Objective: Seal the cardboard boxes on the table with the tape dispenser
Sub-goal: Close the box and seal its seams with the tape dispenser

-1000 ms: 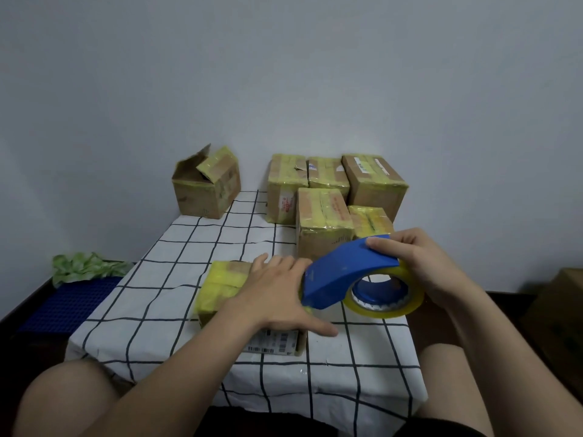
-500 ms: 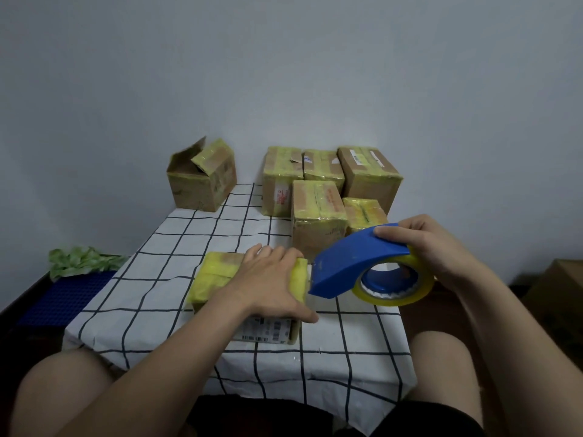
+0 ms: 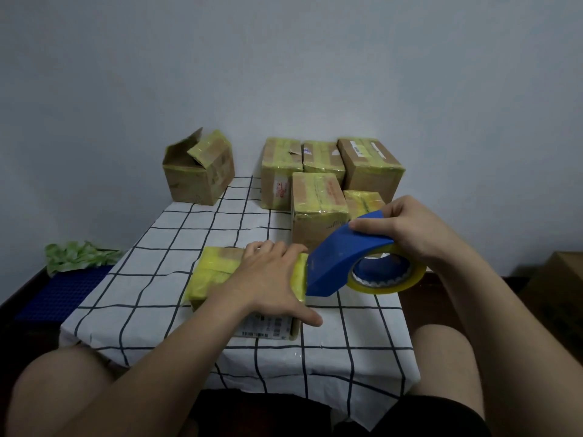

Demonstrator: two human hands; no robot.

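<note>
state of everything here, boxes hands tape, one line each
near box: closed, yellow-taped, lying flat under the left hand
left hand: flat, pressing the near box
right hand: grips the tape dispenser
tape dispenser: off the table, front edge at the near box's right end
back-left box: flaps open
five back boxes: closed, taped

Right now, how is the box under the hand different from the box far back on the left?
The near box is low and closed; the back box is taller with flaps open. The left hand presses on the near box; nothing touches the back box. The near box's top is nearly all yellow tape; the back box shows more bare brown. Both are cardboard with yellow tape.
</note>
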